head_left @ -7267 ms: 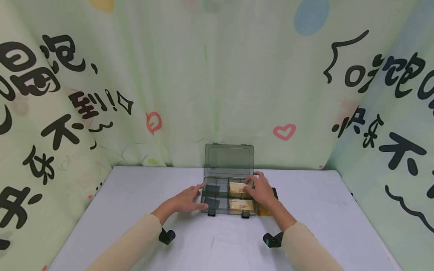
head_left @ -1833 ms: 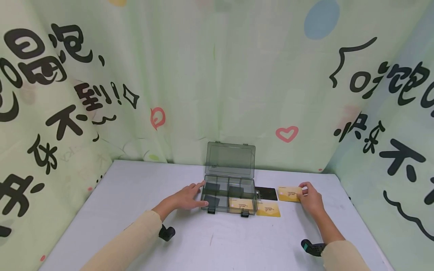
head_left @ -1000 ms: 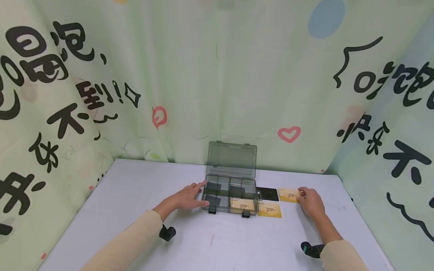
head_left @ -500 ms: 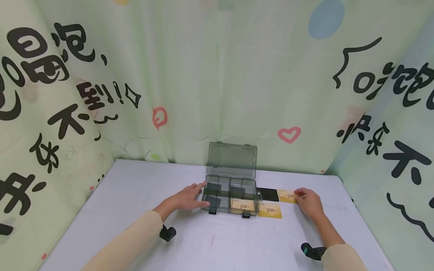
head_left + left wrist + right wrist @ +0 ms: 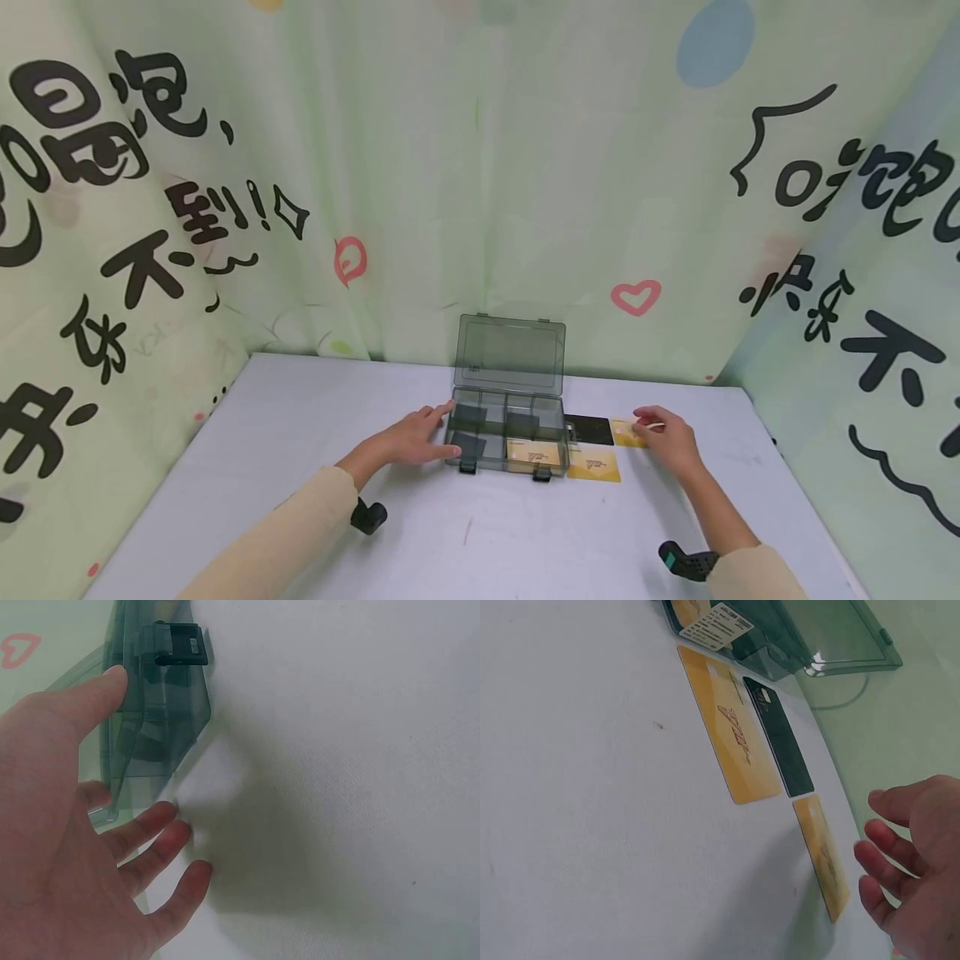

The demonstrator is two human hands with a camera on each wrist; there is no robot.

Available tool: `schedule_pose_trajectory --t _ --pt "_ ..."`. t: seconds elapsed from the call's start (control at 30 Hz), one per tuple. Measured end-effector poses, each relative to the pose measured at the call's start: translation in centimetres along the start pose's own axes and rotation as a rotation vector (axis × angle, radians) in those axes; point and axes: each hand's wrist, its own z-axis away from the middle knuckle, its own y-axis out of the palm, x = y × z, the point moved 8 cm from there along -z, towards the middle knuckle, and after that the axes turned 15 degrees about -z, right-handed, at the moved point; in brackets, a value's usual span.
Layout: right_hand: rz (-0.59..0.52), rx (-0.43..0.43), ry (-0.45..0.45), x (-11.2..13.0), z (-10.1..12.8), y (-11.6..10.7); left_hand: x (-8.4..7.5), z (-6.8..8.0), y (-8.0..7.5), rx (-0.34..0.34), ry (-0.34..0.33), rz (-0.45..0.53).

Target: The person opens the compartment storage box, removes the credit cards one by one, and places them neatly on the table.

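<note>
Your pale grey-white worktop (image 5: 300, 433) sits in front of a green printed curtain backdrop (image 5: 480, 167) w/ black characters and a pink heart.

Centre-back on it: the smoky transparent plastic compartment box (image 5: 507, 433), hinged lid (image 5: 510, 354) standing upright at the far edge. Dark cards lie in its left and rear compartments; one gold card w/ script logo (image 5: 534, 452) lies in the front-right compartment.

Your left hand (image 5: 411, 440) rests flat on the worktop at the box's left wall. Fingers (image 5: 161, 840) straight and spread, thumb pressed vs. the box's near-left corner by the latch; nothing gripped.

Your right hand (image 5: 667, 437) is right of the box, fingers (image 5: 881, 866) loosely apart and slightly bent, holding nothing. Fingertips are at the right edge of the far gold card (image 5: 627, 432); can't tell from head view if they touch it, and the wrist view shows a narrow gap.

Outside the box, flat on the worktop: a black rectangular card (image 5: 589, 429) just beside the box's right wall, the far gold card right of it, and a second gold card (image 5: 594, 465) in front of the black one, near the box's front-right latch.
</note>
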Motion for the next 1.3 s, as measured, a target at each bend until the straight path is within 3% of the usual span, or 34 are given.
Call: schedule_pose_trajectory --t 0.67,1.3 --pt "-0.124 0.048 -0.024 4.0 1.4 2.8 0.0 0.0 -0.3 -0.009 -0.005 0.005" --pt "-0.14 0.158 -0.011 5.1 2.3 5.8 -0.1 0.0 -0.1 0.0 -0.003 0.011"
